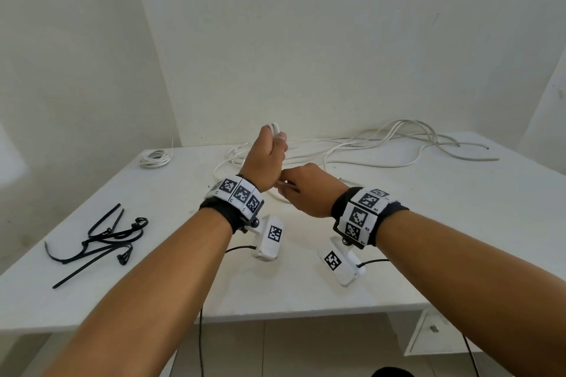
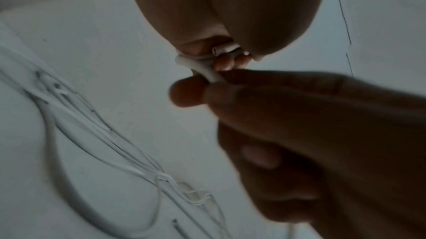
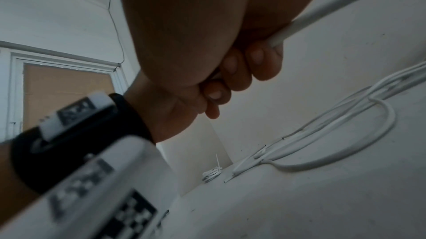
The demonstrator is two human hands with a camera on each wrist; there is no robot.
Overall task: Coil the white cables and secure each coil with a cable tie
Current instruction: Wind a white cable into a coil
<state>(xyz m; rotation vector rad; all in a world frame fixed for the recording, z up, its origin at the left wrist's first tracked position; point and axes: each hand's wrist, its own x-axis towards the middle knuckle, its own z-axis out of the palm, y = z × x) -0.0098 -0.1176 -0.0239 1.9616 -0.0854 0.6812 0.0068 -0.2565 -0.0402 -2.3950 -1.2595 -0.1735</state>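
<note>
My left hand [image 1: 271, 147] is raised over the table's middle and grips a small loop of white cable [image 1: 274, 127] in its fist. The cable's cut end [image 2: 224, 50] shows between its curled fingers. Just below it, my right hand [image 1: 289, 187] pinches the same cable [image 3: 322, 12], which runs off taut to the right. More loose white cables [image 1: 382, 144] sprawl across the far right of the table. One finished coil [image 1: 155, 158], bound with a tie, lies at the far left corner. Several black cable ties [image 1: 101, 239] lie in a heap at the near left.
The white table [image 1: 398, 223] stands in a corner, with walls behind and to the left. A drawer front [image 1: 432, 330] hangs under its right front edge. Black cords from the wrist cameras drop over the front edge. A window [image 3: 66, 95] shows in the right wrist view.
</note>
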